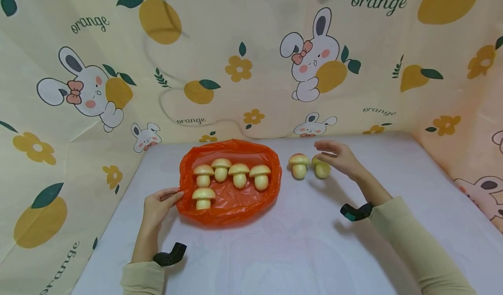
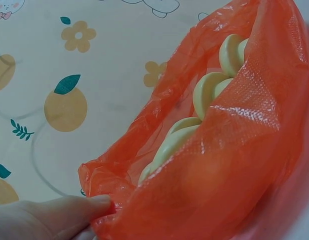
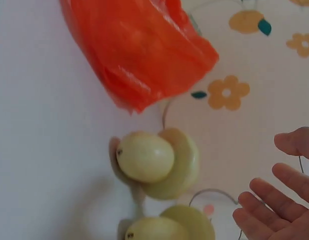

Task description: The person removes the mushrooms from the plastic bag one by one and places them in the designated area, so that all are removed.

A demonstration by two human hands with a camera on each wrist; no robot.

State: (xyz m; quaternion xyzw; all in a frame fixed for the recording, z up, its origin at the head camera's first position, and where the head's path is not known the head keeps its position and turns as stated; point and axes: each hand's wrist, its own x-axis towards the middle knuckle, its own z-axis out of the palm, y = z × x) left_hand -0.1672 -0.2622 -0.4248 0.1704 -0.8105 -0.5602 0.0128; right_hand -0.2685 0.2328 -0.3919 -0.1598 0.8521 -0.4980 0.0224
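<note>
My left hand pinches the left rim of an orange-red plastic bag, whose rim is spread wide. In the left wrist view the thumb lies on the crumpled edge of the film, and part of the grip is hidden. Several toy mushrooms, pale yellow with rounded caps, lie inside the bag. To the right of it, two more stand on the table: a mushroom with a reddish cap top and a greener mushroom. Over the greener one hovers my right hand, fingers extended and holding nothing.
The pale table extends in front of the bag and to both sides. Behind it hangs a cream cloth printed with rabbits and oranges, which also covers the sides. A black camera is strapped to the right wrist, another to the left.
</note>
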